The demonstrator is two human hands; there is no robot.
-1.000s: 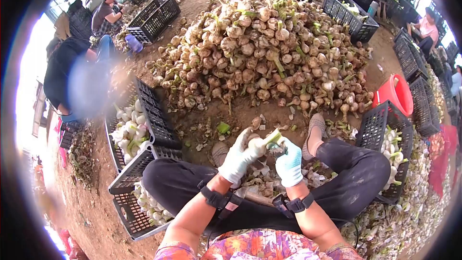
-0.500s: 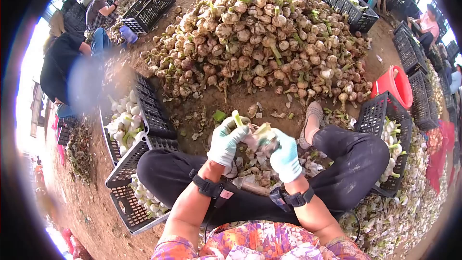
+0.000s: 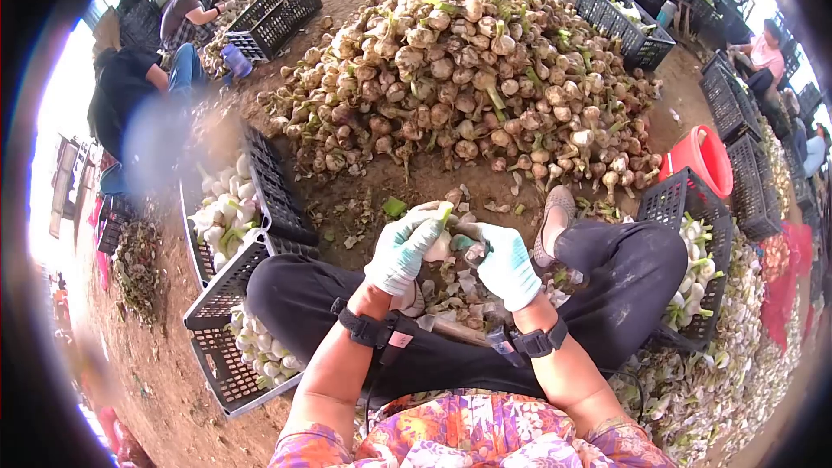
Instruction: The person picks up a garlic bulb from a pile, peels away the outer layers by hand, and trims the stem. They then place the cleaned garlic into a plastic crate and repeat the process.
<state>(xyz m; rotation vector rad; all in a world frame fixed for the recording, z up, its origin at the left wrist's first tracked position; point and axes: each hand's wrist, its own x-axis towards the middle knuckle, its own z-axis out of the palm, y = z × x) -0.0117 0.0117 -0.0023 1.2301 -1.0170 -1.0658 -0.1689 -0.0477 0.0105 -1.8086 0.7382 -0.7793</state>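
A dirt floor [image 3: 381,186] is seen throughout. A large heap of unpeeled garlic bulbs [image 3: 468,69] is piled on it at upper centre. Black crates [image 3: 277,199] of white peeled garlic are set at the left, another crate [image 3: 676,199] at the right, beside a red bucket [image 3: 706,160]. Garlic peelings [image 3: 737,364] are strewn thickly at lower right.

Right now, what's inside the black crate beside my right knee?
Clean white garlic bulbs with green stems lie in the crate. Whatever sits under the top layer, and the crate's floor, is covered.
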